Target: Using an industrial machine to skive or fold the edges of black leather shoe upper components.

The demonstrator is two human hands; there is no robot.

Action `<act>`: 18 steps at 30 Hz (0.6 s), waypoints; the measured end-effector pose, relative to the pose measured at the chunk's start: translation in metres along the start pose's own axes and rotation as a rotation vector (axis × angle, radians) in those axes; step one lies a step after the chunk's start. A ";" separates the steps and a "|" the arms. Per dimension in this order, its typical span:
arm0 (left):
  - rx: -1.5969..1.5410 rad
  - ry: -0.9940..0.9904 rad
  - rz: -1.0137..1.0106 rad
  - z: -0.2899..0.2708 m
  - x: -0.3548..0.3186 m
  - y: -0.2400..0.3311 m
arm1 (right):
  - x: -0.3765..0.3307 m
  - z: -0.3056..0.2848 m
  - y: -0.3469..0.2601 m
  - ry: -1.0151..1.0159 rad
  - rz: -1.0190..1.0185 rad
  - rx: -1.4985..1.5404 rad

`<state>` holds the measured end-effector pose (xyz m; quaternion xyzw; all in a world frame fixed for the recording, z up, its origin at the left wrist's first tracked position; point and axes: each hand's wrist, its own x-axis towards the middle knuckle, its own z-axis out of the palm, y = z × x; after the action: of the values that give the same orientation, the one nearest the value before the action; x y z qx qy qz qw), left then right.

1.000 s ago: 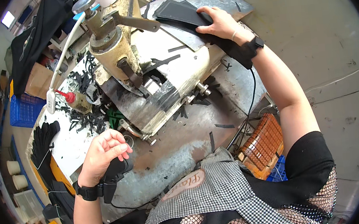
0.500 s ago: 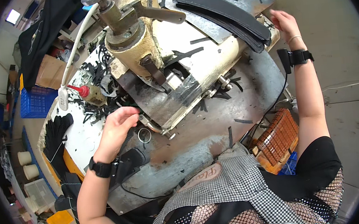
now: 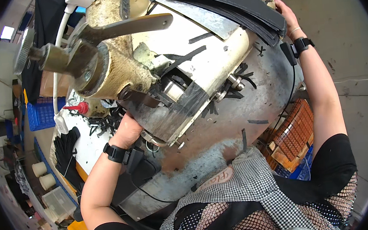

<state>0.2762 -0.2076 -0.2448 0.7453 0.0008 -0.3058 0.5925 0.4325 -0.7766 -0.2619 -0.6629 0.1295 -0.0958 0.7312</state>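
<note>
The left hand (image 3: 128, 131) is partly hidden by the cream metal machine (image 3: 204, 71), the right hand (image 3: 287, 15) is seen beside stacked curved black panels (image 3: 233, 1), and neither grip's opening or hold can be told.

grey scuffed floor (image 3: 364, 128) | seat (image 3: 293, 124) brown, tiled, lower right | bright white panel (image 3: 7, 33), upper left

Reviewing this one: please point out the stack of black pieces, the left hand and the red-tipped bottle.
Stack of black pieces (image 3: 234, 2), head view: upper face of the top piece.
Left hand (image 3: 128, 131), head view: back of the hand.
Red-tipped bottle (image 3: 96, 108), head view: its yellowish body.
</note>
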 end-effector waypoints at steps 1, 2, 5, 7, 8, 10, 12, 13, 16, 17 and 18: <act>0.107 -0.016 0.014 -0.003 0.002 -0.001 | 0.005 0.000 0.000 0.072 -0.035 -0.154; 0.113 -0.073 0.040 -0.006 0.006 -0.001 | 0.012 0.000 0.000 0.114 -0.050 -0.291; 0.311 -0.197 0.240 -0.012 0.018 -0.006 | 0.031 0.002 0.007 0.172 -0.414 -1.007; 0.408 -0.233 0.403 -0.012 0.029 -0.010 | 0.041 0.005 0.017 0.205 -0.346 -0.963; 0.313 -0.260 0.381 -0.011 0.034 -0.014 | 0.043 0.004 0.021 0.212 -0.307 -0.880; 0.243 -0.310 0.395 -0.009 0.045 -0.021 | 0.046 0.002 0.031 0.258 -0.324 -0.903; 0.168 -0.353 0.396 -0.005 0.053 -0.030 | 0.049 -0.004 0.037 0.255 -0.330 -0.835; 0.136 -0.367 0.395 -0.004 0.056 -0.034 | 0.051 -0.007 0.040 0.266 -0.376 -0.907; 0.053 -0.401 0.400 0.000 0.062 -0.045 | 0.056 -0.016 0.046 0.281 -0.494 -0.911; 0.112 -0.396 0.438 0.002 0.064 -0.048 | 0.057 -0.018 0.048 0.284 -0.561 -0.957; 0.012 -0.412 0.403 0.003 0.066 -0.050 | 0.057 -0.021 0.049 0.280 -0.548 -1.032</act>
<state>0.3101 -0.2187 -0.3191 0.6560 -0.2694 -0.3267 0.6247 0.4781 -0.8088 -0.3162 -0.9226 0.0788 -0.2919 0.2395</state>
